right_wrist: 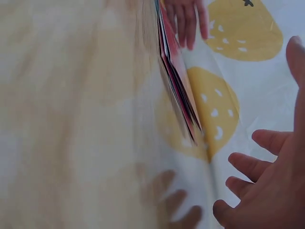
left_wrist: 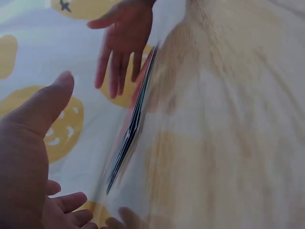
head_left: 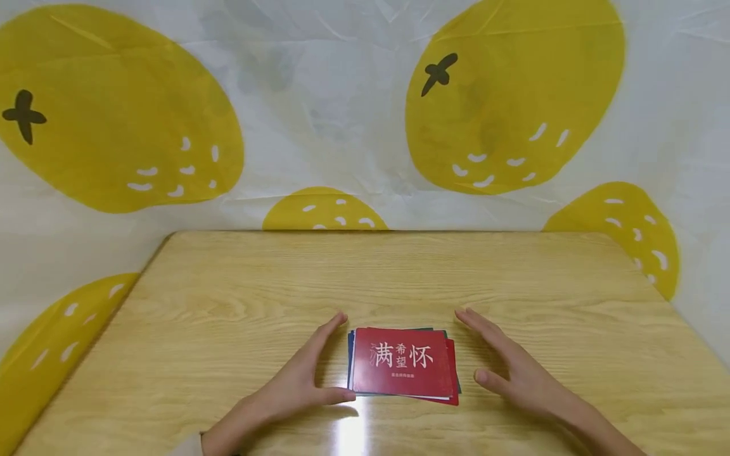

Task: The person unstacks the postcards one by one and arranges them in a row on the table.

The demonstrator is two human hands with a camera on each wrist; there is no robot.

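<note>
I'd judge this pile (head_left: 402,380) of cards, with the table (head_left: 228,285) beneath it, light, thin and fairly stiff, probably slick enough to slide about and easily creased at the corners. Best to take it by both short sides, pressing gently so the stray edges don't fan out. I count at least four cards: a red top card (head_left: 371,373), a second red (head_left: 452,358), a blue (head_left: 350,354) and a green (head_left: 459,383); overlap hides any others. Two hands, fingers spread, gripping nothing: the left hand (head_left: 302,380) just left of the pile, its thumb maybe touching the near corner, I can't tell; the right hand (head_left: 513,370) apart, right of it. Behind the pile hangs one cloth (head_left: 319,95), five yellow fruits (head_left: 125,114) showing in the head view.
</note>
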